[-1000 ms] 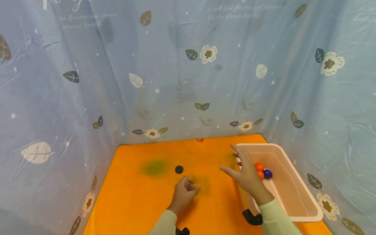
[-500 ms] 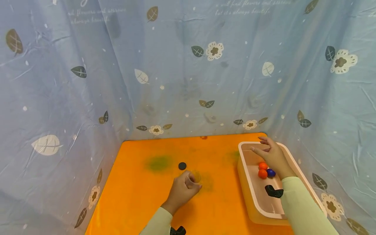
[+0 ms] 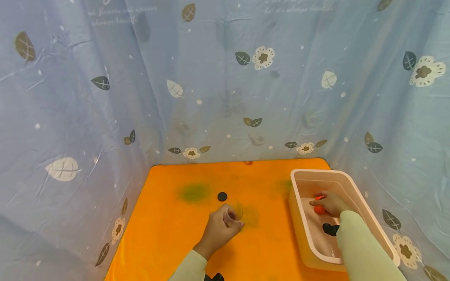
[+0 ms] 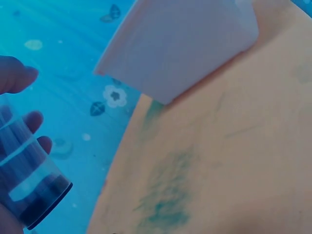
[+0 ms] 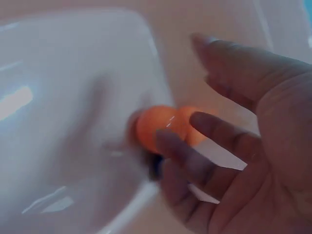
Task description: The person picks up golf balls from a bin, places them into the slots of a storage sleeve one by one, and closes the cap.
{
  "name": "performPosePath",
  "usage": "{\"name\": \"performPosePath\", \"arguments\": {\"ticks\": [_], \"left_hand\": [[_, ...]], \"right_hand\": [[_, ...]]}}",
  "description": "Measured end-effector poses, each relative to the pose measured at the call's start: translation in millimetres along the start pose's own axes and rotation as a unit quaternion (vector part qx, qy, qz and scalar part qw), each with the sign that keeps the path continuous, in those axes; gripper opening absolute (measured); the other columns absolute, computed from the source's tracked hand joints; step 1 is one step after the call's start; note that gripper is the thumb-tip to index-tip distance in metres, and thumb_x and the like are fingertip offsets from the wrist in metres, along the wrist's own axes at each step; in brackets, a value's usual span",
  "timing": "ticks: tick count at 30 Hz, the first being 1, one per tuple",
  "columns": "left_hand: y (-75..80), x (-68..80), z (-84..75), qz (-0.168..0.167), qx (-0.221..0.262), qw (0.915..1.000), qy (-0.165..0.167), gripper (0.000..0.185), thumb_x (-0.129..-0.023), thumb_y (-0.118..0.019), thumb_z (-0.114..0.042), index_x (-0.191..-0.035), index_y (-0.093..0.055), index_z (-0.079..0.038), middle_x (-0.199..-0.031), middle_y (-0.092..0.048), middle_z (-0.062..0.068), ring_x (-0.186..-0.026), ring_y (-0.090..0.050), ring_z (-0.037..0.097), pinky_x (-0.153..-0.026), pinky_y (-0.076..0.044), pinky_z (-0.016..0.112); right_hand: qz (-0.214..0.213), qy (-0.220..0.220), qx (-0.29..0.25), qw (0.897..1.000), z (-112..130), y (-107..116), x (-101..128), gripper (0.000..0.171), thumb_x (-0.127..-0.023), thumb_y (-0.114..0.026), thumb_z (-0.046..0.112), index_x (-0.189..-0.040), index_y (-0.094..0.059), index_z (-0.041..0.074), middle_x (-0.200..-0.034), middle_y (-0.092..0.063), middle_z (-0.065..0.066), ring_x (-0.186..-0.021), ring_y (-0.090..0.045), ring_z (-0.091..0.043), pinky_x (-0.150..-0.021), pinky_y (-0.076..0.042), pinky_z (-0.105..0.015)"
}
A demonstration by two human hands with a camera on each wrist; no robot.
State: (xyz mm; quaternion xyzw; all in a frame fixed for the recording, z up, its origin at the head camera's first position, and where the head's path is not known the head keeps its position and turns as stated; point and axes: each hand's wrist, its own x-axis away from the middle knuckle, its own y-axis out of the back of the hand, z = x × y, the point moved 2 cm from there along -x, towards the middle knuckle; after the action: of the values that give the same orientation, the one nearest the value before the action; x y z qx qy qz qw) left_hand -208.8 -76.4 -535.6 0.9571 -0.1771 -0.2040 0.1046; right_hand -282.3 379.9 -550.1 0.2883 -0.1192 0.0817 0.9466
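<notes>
My left hand [image 3: 219, 230] grips a clear, see-through cylindrical container [image 4: 36, 183] with a dark end, above the orange table [image 3: 165, 234]. Inside the pink plastic bin [image 3: 299, 230] at the right, my right hand [image 3: 332, 203] reaches down over two orange balls [image 3: 319, 210]. The right wrist view shows its fingers spread and slightly bent, fingertips right at the orange balls [image 5: 158, 127]. Beside these, a dark blue ball [image 5: 156, 166] partly shows; in the head view the right hand hides it.
A flat black disc [image 3: 222, 196] lies on the table just beyond the left hand. Blue curtains [image 3: 225, 86] with leaf and flower prints enclose the table at the back and both sides. Green smudges [image 3: 194, 192] mark the tabletop.
My right hand has moved right, over the bin, then down inside to the balls. My left hand still grips the container, now turned slightly. The view has shifted a little.
</notes>
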Motion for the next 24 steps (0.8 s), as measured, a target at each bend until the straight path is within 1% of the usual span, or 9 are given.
{"name": "performPosePath", "arguments": {"ticks": [3, 5, 7, 10, 13, 16, 19, 21, 24], "left_hand": [[0.3, 0.1, -0.7, 0.000, -0.008, 1.0000, 0.001, 0.020, -0.102, -0.078, -0.011, -0.101, -0.058, -0.009, -0.062, -0.051, -0.007, -0.057, -0.062, 0.011, -0.066, -0.057, 0.029], [1.3, 0.1, -1.0, -0.005, -0.015, 0.9999, 0.004, 0.022, -0.101, -0.080, -0.012, -0.101, -0.059, -0.007, -0.064, -0.053, -0.007, -0.059, -0.063, 0.009, -0.064, -0.056, 0.028], [2.0, 0.4, -0.8, -0.009, -0.021, 0.9997, 0.010, 0.023, -0.100, -0.082, -0.012, -0.101, -0.060, -0.007, -0.064, -0.056, -0.006, -0.060, -0.064, 0.009, -0.062, -0.054, 0.027], [1.7, 1.3, -0.1, -0.009, -0.014, 0.9997, 0.019, 0.023, -0.099, -0.083, -0.010, -0.101, -0.060, -0.011, -0.065, -0.058, -0.005, -0.058, -0.062, 0.009, -0.063, -0.053, 0.027], [0.9, 2.8, 1.2, -0.009, -0.019, 0.9995, 0.023, 0.024, -0.099, -0.083, -0.010, -0.101, -0.059, -0.014, -0.064, -0.056, -0.005, -0.056, -0.059, 0.008, -0.061, -0.050, 0.026], [0.3, 3.7, 1.6, -0.003, -0.013, 0.9995, 0.030, 0.023, -0.100, -0.082, -0.011, -0.102, -0.059, -0.012, -0.064, -0.057, 0.003, -0.060, -0.064, 0.011, -0.065, -0.054, 0.027], [0.7, 4.0, 1.3, 0.003, -0.007, 0.9993, 0.038, 0.023, -0.101, -0.082, -0.014, -0.103, -0.060, -0.011, -0.072, -0.065, 0.002, -0.072, -0.073, 0.013, -0.074, -0.060, 0.031], [1.3, 4.1, 1.4, 0.004, -0.003, 0.9992, 0.040, 0.023, -0.101, -0.082, -0.016, -0.104, -0.060, -0.010, -0.081, -0.071, 0.002, -0.082, -0.077, 0.016, -0.079, -0.062, 0.035], [1.8, 4.4, 2.8, 0.003, -0.008, 0.9993, 0.037, 0.023, -0.100, -0.083, -0.015, -0.104, -0.061, -0.013, -0.089, -0.075, -0.003, -0.085, -0.078, 0.016, -0.080, -0.062, 0.035]], "right_hand": [[0.019, -0.035, -0.019, 0.999, -8, -4, 3, 0.057, -0.102, -0.076, 0.014, -0.146, -0.050, -0.012, -0.108, -0.067, -0.016, -0.074, -0.062, -0.028, -0.061, -0.054, -0.038], [0.035, -0.034, -0.020, 0.999, -10, -7, 3, 0.052, -0.101, -0.072, 0.007, -0.144, -0.051, -0.012, -0.094, -0.063, -0.021, -0.063, -0.054, -0.024, -0.056, -0.050, -0.037], [0.036, -0.021, -0.009, 0.999, -10, -10, 2, 0.048, -0.096, -0.072, 0.001, -0.138, -0.055, -0.012, -0.090, -0.062, -0.021, -0.058, -0.049, -0.022, -0.053, -0.047, -0.034], [0.037, -0.015, 0.003, 0.999, -12, -14, -2, 0.041, -0.090, -0.068, -0.006, -0.129, -0.059, -0.013, -0.082, -0.058, -0.019, -0.056, -0.049, -0.020, -0.052, -0.044, -0.031], [0.024, -0.018, 0.016, 0.999, -16, -17, -7, 0.033, -0.085, -0.067, -0.009, -0.118, -0.065, -0.012, -0.077, -0.056, -0.008, -0.056, -0.049, -0.017, -0.052, -0.042, -0.028], [0.017, -0.023, 0.043, 0.999, -21, -19, -12, 0.028, -0.081, -0.067, -0.010, -0.108, -0.072, -0.005, -0.075, -0.061, -0.007, -0.052, -0.044, -0.015, -0.050, -0.039, -0.026], [0.022, -0.029, 0.067, 0.997, -17, -21, -11, 0.023, -0.084, -0.068, -0.010, -0.104, -0.074, -0.003, -0.077, -0.064, -0.006, -0.052, -0.046, -0.015, -0.050, -0.039, -0.024], [0.028, -0.031, 0.066, 0.997, -15, -23, -11, 0.021, -0.085, -0.068, -0.011, -0.103, -0.073, -0.003, -0.073, -0.062, -0.005, -0.052, -0.045, -0.014, -0.050, -0.037, -0.023], [0.034, -0.028, 0.055, 0.997, -15, -26, -12, 0.019, -0.085, -0.062, -0.014, -0.100, -0.071, -0.006, -0.065, -0.054, -0.002, -0.049, -0.042, -0.012, -0.049, -0.035, -0.020]]}}
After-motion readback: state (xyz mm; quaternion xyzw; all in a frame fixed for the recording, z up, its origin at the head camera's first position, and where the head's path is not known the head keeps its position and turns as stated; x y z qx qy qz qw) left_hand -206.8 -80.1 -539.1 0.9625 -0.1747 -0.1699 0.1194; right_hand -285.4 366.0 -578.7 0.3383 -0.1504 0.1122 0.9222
